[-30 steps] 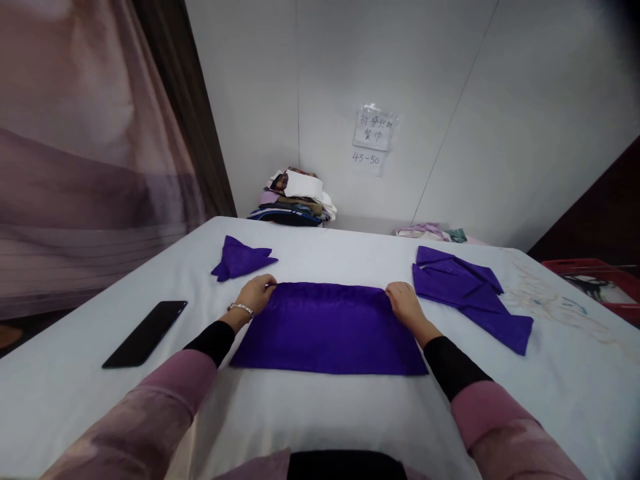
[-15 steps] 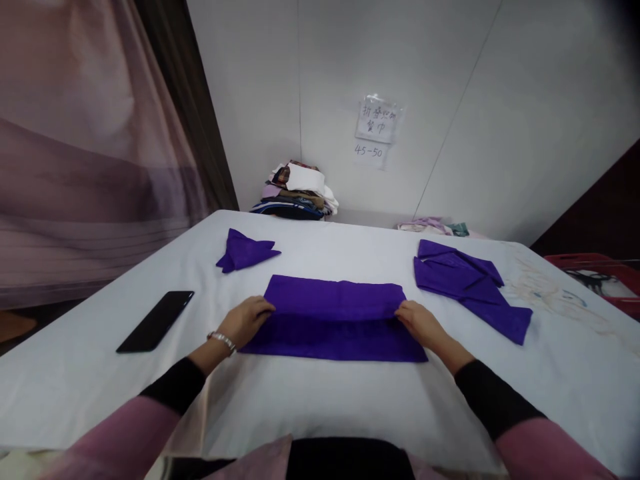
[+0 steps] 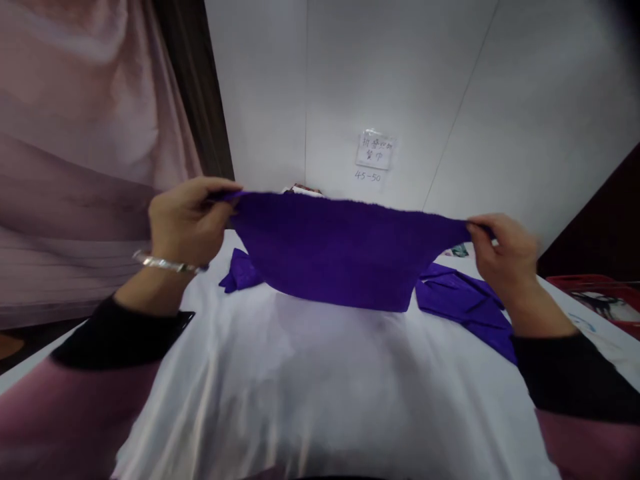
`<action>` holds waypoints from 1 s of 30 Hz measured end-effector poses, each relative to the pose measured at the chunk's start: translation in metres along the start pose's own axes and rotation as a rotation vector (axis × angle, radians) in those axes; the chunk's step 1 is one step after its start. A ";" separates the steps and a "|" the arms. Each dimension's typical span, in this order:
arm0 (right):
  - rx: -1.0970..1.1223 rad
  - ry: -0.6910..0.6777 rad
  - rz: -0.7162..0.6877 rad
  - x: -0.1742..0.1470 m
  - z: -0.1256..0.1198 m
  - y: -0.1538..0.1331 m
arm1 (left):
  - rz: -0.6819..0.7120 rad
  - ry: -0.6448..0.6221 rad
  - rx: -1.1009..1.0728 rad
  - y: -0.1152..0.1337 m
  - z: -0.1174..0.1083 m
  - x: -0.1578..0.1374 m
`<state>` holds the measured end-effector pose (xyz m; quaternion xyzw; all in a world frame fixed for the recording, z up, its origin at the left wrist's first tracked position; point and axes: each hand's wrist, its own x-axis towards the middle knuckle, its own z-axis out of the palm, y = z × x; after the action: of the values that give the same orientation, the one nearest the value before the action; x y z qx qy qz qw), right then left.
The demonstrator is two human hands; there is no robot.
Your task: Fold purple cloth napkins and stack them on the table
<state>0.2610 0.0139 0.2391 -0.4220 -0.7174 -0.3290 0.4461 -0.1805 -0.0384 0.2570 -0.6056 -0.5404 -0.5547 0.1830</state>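
A purple cloth napkin (image 3: 330, 253) hangs stretched in the air above the white-covered table (image 3: 320, 380). My left hand (image 3: 187, 217) pinches its upper left corner between thumb and fingers; a silver bracelet circles that wrist. At the upper right corner, my right hand (image 3: 503, 250) holds the cloth in the same kind of pinch. The napkin's lower edge sags in a curve. Behind it on the left lies a folded purple napkin (image 3: 240, 270), partly covered. On the right, more folded purple cloth (image 3: 460, 300) rests on the table, partly behind my right hand.
My left sleeve mostly hides a dark phone (image 3: 186, 321). A paper sign (image 3: 373, 157) hangs on the wall behind the table. Pink curtain (image 3: 90, 147) fills the left side; a red basket (image 3: 595, 293) stands at the far right.
Both hands have risen from the table and spread apart, lifting the napkin by its corners. It lay folded on the table before; now it hangs, hiding most of the clothes pile behind.
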 end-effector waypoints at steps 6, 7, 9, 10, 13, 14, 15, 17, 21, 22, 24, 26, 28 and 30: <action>0.056 -0.149 -0.132 -0.080 -0.047 -0.014 | 0.085 -0.187 0.042 -0.003 -0.052 -0.088; 0.088 -0.188 -0.143 -0.096 -0.053 -0.017 | 0.070 -0.247 0.014 -0.006 -0.057 -0.102; 0.150 -0.254 -0.157 -0.124 -0.064 -0.024 | 0.029 -0.356 -0.052 -0.011 -0.068 -0.124; 0.180 -0.286 -0.157 -0.135 -0.071 -0.028 | 0.016 -0.408 -0.083 -0.013 -0.074 -0.133; 0.271 -0.370 -0.141 -0.159 -0.093 -0.038 | -0.002 -0.525 -0.145 -0.017 -0.089 -0.149; 0.299 -0.388 -0.130 -0.164 -0.100 -0.041 | -0.013 -0.552 -0.159 -0.018 -0.093 -0.152; 0.322 -0.405 -0.116 -0.168 -0.107 -0.043 | -0.032 -0.565 -0.173 -0.019 -0.097 -0.154; 0.351 -0.443 -0.070 -0.172 -0.116 -0.045 | -0.110 -0.582 -0.203 -0.020 -0.101 -0.156; 0.418 -0.561 0.105 -0.175 -0.110 -0.045 | -0.374 -0.736 -0.230 -0.022 -0.090 -0.158; 0.440 -0.618 0.165 -0.175 -0.103 -0.045 | -0.436 -0.808 -0.232 -0.023 -0.082 -0.158; 0.484 -0.747 0.270 -0.173 -0.079 -0.044 | -0.523 -0.944 -0.255 -0.028 -0.057 -0.158; 0.527 -0.843 0.336 -0.167 -0.047 -0.039 | -0.561 -1.035 -0.308 -0.038 -0.024 -0.154; 0.557 -0.888 0.365 -0.153 -0.012 -0.029 | -0.578 -1.025 -0.324 -0.048 0.011 -0.140; 0.554 -0.876 0.357 -0.128 0.018 -0.015 | -0.586 -0.944 -0.306 -0.056 0.041 -0.112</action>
<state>0.2724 -0.0166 0.1134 -0.5014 -0.8131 0.1596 0.2490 -0.1868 -0.0361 0.1254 -0.6321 -0.6224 -0.3237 -0.3290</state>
